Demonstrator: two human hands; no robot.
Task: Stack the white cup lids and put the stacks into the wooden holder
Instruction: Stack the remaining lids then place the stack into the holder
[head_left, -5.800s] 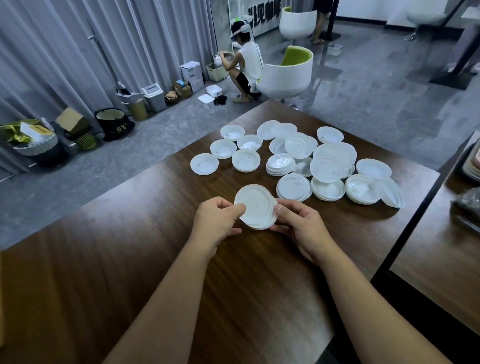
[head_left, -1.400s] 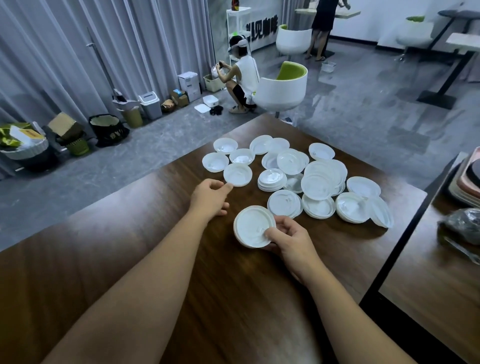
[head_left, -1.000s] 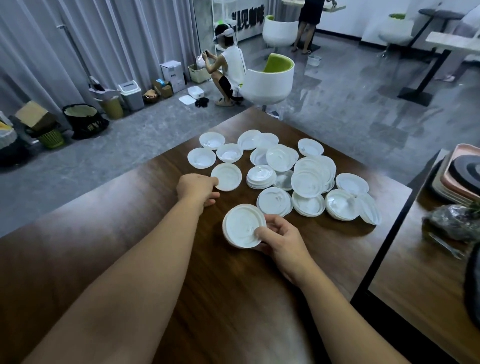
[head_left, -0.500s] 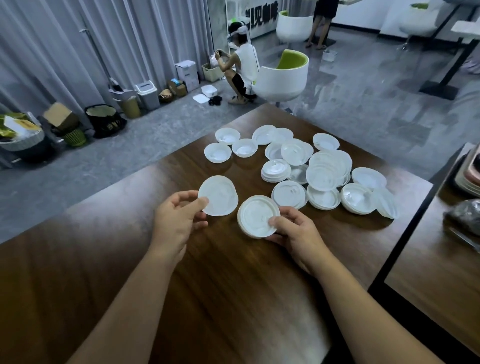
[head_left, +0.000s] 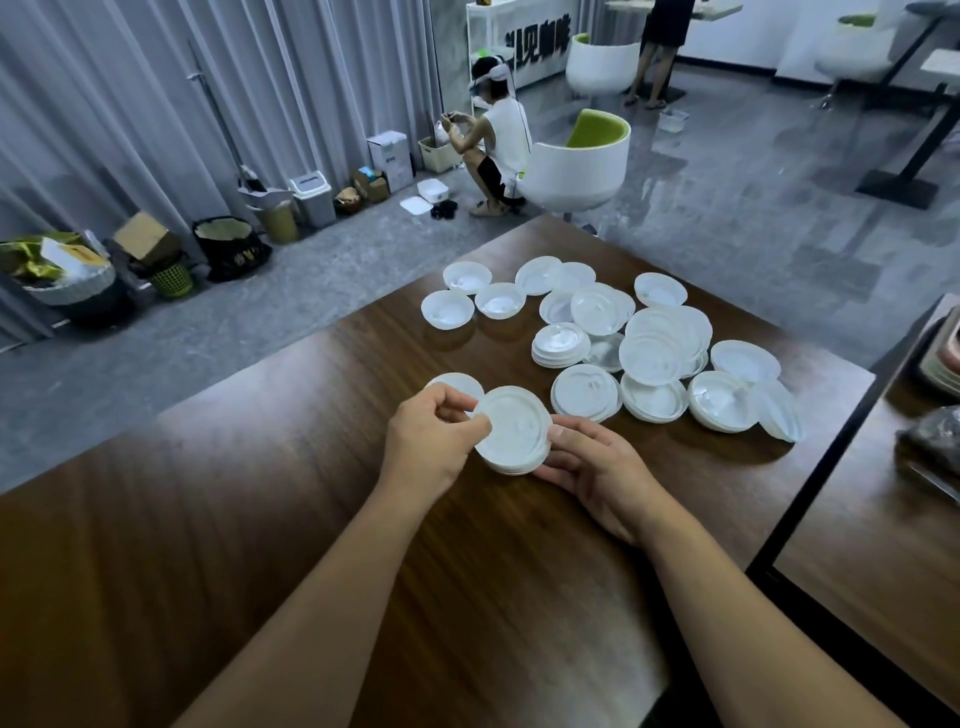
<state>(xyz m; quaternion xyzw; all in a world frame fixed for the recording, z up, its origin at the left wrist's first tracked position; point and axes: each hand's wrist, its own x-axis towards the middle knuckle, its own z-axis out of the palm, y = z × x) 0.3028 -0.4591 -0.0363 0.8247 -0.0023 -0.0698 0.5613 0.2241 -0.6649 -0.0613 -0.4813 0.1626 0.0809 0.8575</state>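
The right hand (head_left: 597, 467) gripped the lid stack (head_left: 511, 428); the left hand (head_left: 428, 441) pinched 1 loose lid (head_left: 457, 384) beside it, above the surface (head_left: 311, 519).

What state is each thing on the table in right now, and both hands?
Left hand: pinches a single lid.
Right hand: grips the lid stack, held between both hands.
Loose lids: scattered and overlapping on the table, some in short piles.
Wooden holder: not in view.

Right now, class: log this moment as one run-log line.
left hand: holds single lid | right hand: grips lid stack | loose lids: on table | wooden holder: not in view
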